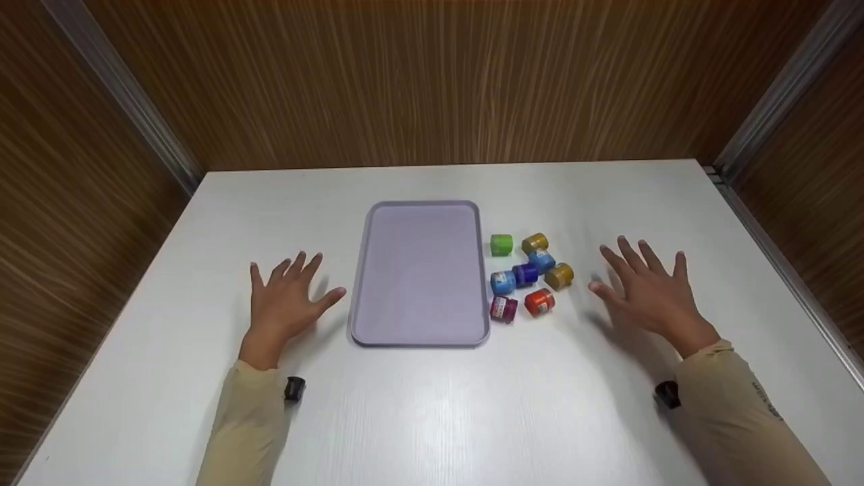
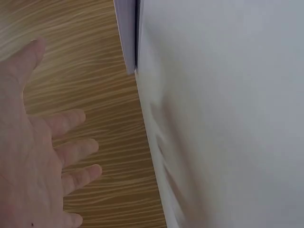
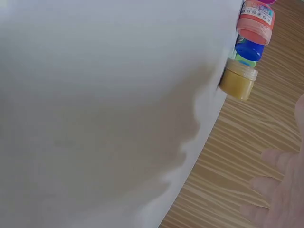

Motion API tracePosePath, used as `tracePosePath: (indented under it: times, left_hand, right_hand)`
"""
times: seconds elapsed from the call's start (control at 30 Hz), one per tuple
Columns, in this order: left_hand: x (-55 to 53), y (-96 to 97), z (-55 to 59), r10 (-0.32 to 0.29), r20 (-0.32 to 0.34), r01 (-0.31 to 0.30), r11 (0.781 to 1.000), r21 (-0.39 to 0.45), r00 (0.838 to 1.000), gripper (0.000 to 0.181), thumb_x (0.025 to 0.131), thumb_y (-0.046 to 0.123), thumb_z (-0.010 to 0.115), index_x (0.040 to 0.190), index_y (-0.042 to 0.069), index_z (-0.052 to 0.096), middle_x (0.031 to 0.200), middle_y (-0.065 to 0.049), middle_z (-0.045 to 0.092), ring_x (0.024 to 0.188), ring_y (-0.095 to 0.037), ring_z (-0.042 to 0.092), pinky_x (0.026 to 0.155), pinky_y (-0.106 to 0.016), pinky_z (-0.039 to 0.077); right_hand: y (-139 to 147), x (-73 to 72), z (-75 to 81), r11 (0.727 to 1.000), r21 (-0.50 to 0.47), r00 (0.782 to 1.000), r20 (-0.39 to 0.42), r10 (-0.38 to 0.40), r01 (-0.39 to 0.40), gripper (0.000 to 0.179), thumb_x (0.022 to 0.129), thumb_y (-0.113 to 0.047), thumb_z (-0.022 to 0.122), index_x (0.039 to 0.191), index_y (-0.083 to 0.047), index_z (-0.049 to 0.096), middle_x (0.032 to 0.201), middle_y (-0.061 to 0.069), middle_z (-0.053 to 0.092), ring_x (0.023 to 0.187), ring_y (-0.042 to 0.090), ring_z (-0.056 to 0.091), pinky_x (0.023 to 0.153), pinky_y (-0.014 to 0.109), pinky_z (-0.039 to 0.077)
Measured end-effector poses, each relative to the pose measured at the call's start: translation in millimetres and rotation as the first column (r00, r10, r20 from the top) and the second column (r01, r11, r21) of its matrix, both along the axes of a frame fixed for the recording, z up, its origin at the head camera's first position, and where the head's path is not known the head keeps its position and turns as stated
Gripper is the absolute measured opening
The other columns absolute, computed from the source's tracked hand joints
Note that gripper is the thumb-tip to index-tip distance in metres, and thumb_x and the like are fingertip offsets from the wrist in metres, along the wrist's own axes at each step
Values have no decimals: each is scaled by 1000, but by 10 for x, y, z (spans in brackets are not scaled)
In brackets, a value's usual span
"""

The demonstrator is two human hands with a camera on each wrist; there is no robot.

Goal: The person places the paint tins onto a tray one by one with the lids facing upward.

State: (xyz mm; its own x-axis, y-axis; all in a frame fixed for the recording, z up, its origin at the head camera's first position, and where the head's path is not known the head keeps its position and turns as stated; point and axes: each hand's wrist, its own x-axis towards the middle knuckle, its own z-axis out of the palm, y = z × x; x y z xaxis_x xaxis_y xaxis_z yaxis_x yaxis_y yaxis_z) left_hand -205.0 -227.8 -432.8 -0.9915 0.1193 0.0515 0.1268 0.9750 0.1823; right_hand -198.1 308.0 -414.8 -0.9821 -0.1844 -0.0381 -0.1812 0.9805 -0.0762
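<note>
My left hand (image 1: 285,304) hovers over the table left of a pale purple tray (image 1: 422,277), fingers spread and holding nothing. On the other side, my right hand (image 1: 651,293) is spread too, with nothing in its grasp, right of several small paint jars. Nearest to it is a yellow-ochre jar (image 1: 559,276); a red jar (image 1: 539,302) lies a little closer to me. Along the tray's right edge are a green jar (image 1: 501,245), a light blue jar (image 1: 503,282) and a magenta jar (image 1: 503,309). Between them sit a dark blue jar (image 1: 525,275), another light blue jar (image 1: 542,260) and another ochre jar (image 1: 534,244).
The white table (image 1: 418,412) carries the tray near its middle. A brown wood-grain panel (image 1: 432,81) rises behind it, with similar panels at both sides. Each sleeve has a small black device at the wrist, one on the left (image 1: 294,389).
</note>
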Motion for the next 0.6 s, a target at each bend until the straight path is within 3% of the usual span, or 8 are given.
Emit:
tracePosePath:
  times: [0.37, 0.6]
  left_hand:
    - [40, 127, -27, -49, -3, 49, 995, 86, 999, 84, 84, 73, 48, 145, 15, 45, 139, -15, 53, 124, -40, 49, 107, -64, 21]
    - [72, 138, -47, -62, 55, 55, 992, 114, 997, 82, 84, 73, 48, 141, 14, 50, 135, -14, 56, 120, -39, 52, 98, -59, 32]
  right_hand:
    - [-106, 19, 22, 999, 8, 999, -18, 33, -33, 77, 95, -66, 33, 152, -14, 27, 157, 20, 23, 143, 46, 18, 107, 73, 5]
    - [-166, 46, 7, 998, 5, 996, -52, 66, -66, 74, 96, -63, 37, 151, -15, 30, 156, 19, 26, 142, 44, 22, 107, 71, 10]
